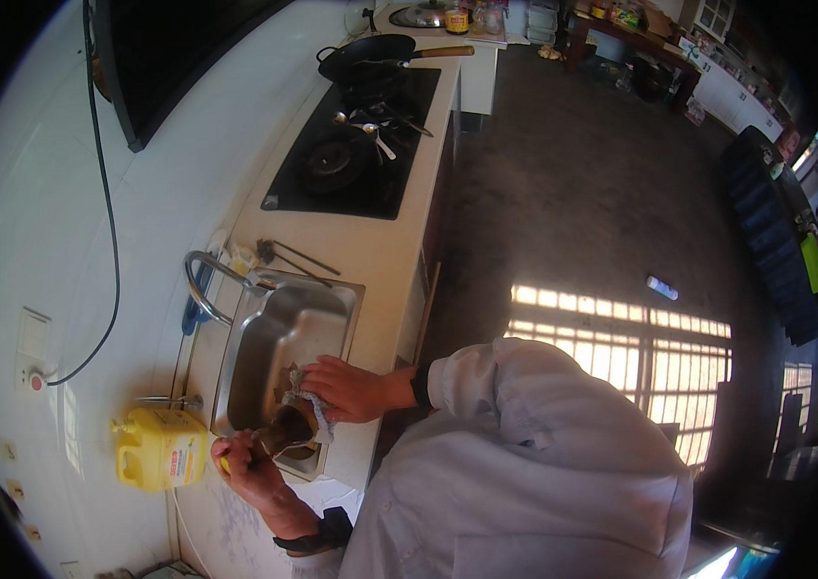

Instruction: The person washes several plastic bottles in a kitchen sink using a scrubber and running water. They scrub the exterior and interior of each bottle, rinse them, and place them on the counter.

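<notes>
My left hand [249,467] grips the narrow end of a brownish, shiny vessel [284,430], held tilted over the near end of the stainless steel sink [242,362]. A bit of yellow shows at that hand's fingers. Whether the vessel is a bottle or a jar, I cannot tell. In my right hand [351,391] is a crumpled grey-white cloth [318,412], pressed against the wider end of the vessel. Part of the cloth lies hidden under my fingers. A curved chrome faucet [199,282] stands at the sink's wall side.
A yellow plastic jug [162,449] stands left of the sink. Beyond the sink, tongs-like dark sticks [306,259] lie on the countertop [358,239]. Farther off are a black cooktop [387,188] with utensils and a wok [372,54]. A cylindrical container [662,287] lies on the floor.
</notes>
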`<action>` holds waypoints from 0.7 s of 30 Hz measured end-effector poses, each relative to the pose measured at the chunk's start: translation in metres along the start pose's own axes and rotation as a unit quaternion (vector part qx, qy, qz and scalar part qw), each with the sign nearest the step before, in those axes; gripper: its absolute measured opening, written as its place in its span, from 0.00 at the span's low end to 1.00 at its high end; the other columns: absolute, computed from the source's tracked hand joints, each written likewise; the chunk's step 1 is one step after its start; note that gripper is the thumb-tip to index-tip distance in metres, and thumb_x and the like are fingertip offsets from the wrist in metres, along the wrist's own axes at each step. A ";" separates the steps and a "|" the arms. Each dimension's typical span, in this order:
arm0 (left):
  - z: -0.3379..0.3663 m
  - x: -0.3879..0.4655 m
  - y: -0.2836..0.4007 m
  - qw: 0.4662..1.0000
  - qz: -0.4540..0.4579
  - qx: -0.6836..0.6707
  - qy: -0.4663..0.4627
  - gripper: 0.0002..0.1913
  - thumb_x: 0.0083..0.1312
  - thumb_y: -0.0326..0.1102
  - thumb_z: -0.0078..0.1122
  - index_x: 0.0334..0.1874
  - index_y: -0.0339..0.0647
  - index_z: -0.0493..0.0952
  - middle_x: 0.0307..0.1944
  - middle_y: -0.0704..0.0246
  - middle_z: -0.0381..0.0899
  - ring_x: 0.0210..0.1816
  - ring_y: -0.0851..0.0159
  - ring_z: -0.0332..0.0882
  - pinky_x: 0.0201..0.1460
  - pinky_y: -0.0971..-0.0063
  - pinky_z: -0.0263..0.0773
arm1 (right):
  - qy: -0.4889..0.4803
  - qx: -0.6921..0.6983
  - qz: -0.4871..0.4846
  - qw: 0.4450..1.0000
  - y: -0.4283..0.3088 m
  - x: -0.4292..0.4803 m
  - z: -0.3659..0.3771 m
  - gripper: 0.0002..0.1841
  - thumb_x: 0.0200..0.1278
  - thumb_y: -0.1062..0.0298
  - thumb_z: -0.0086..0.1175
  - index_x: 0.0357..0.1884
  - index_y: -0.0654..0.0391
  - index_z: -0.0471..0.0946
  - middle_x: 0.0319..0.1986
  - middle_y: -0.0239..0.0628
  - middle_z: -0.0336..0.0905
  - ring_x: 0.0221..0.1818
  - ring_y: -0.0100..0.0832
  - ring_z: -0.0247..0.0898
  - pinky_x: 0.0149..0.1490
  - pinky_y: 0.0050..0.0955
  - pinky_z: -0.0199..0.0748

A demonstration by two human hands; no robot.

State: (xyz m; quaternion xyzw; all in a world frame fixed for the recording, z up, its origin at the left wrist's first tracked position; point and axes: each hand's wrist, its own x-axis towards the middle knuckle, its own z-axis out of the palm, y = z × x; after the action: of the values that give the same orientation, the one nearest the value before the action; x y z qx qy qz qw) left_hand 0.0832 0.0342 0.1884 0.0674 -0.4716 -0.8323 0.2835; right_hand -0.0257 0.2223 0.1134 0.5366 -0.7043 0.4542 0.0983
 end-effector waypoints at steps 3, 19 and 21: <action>0.010 -0.001 -0.008 1.000 0.019 0.012 -0.015 0.07 0.56 0.23 0.53 0.35 0.44 0.71 0.22 0.72 0.64 0.30 0.68 0.65 0.41 0.77 0.63 | 0.032 0.030 -0.007 0.999 -0.021 0.016 0.007 0.27 0.50 0.62 0.58 0.51 0.65 0.66 0.48 0.45 0.67 0.52 0.45 0.63 0.57 0.42 0.60; 0.024 0.015 0.012 0.970 -0.068 -0.048 -0.230 0.09 0.51 0.24 0.53 0.36 0.39 0.73 0.17 0.76 0.61 0.24 0.71 0.58 0.33 0.74 0.54 | -0.442 0.161 -0.096 0.877 0.108 0.025 0.078 0.12 0.62 0.67 0.46 0.43 0.64 0.72 0.42 0.40 0.76 0.45 0.33 0.70 0.47 0.32 0.68; 0.017 0.015 0.013 0.974 -0.057 -0.046 -0.215 0.10 0.51 0.24 0.52 0.36 0.40 0.73 0.17 0.76 0.61 0.24 0.71 0.58 0.33 0.73 0.54 | -0.430 0.255 -0.007 0.866 0.120 0.005 0.088 0.11 0.59 0.71 0.49 0.42 0.64 0.72 0.40 0.37 0.77 0.43 0.32 0.70 0.47 0.32 0.68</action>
State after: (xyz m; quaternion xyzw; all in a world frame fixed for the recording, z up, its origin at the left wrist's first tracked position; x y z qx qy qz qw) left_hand 0.0700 0.0333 0.2108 -0.0996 -0.4784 -0.8627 0.1301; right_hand -0.0983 0.1549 0.0025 0.6899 -0.5330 0.3416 -0.3512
